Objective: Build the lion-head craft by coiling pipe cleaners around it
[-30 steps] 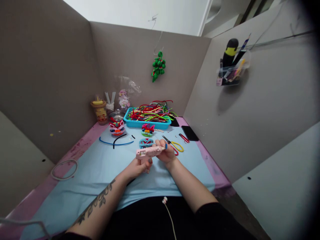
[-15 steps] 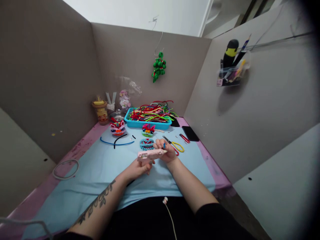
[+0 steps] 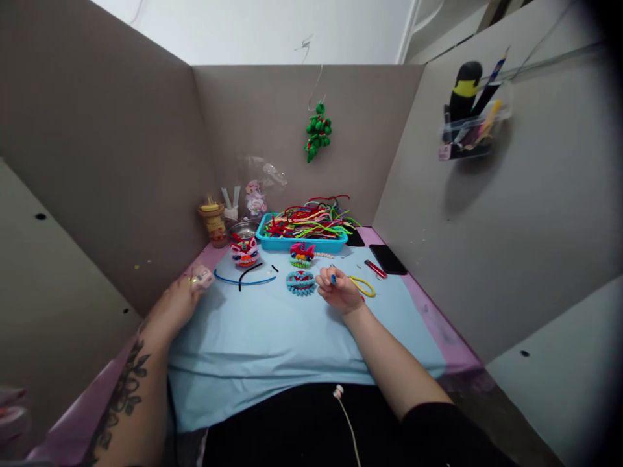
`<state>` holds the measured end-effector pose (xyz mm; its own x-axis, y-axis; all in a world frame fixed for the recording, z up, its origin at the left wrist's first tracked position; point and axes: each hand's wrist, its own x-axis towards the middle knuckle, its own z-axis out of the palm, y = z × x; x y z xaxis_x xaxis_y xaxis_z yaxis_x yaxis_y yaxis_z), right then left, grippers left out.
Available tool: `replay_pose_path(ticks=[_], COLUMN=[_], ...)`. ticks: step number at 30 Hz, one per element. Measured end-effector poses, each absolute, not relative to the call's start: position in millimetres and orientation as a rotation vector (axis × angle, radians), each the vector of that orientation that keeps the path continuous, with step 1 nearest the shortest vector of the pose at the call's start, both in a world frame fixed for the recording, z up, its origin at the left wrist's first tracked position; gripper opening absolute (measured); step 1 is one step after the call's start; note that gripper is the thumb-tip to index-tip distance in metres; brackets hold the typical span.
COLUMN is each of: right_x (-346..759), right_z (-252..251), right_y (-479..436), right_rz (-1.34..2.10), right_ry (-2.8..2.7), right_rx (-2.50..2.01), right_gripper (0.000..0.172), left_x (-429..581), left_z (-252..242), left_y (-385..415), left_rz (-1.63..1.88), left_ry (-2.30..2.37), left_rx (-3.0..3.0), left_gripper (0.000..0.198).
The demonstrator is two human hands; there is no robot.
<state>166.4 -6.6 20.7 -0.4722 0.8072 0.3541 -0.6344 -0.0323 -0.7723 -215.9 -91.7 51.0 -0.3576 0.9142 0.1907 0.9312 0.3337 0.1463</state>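
Observation:
At the left edge of the table my left hand (image 3: 176,303) is closed round a pale pink glue gun (image 3: 202,276). My right hand (image 3: 341,293) is over the middle, fingers curled in a pinch on a small blue piece (image 3: 333,279). Just left of those fingers lies a light-blue ring-shaped pipe-cleaner piece (image 3: 300,283) with red inside. Behind it sits a pink, orange and green pipe-cleaner head (image 3: 302,255). A red and pink pipe-cleaner head (image 3: 244,253) stands farther left. Scissors (image 3: 364,287) are partly hidden behind my right hand.
A blue tray (image 3: 302,244) of colourful pipe cleaners stands at the back. Loose blue (image 3: 260,281) and black pipe cleaners lie left of centre. A red cutter (image 3: 376,269) and a black phone (image 3: 388,259) are on the right. Grey partitions enclose three sides.
My left hand has carried the glue gun from beside my right hand out to the left edge. My right hand keeps the blue piece pinched. The view has shifted slightly.

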Motion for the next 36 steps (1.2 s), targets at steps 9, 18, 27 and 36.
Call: replay_pose_path(ticks=[9,18,27,36], right_x=[173,160,146,144], right_z=[21,4,-11,-13], right_y=[3,16,21,32], right_rz=[1.654,1.206,1.242,1.289], right_ry=[-1.093,-1.281,-1.337,-1.153], right_rx=[-0.285,-0.843,-0.874,-0.916], right_gripper=[0.03,0.019,0.022,0.02], left_x=[-192,-59,-36,-26], left_z=[52,20,2,4], left_y=[-91,-7,17,17], left_rz=[-0.124,-0.724,-0.805,-2.25], left_ry=[-2.404,-2.334,-2.435,-2.751], left_rx=[-1.656,-2.467,-2.374,-2.153], left_gripper=[0.04,0.046,0.049,0.033])
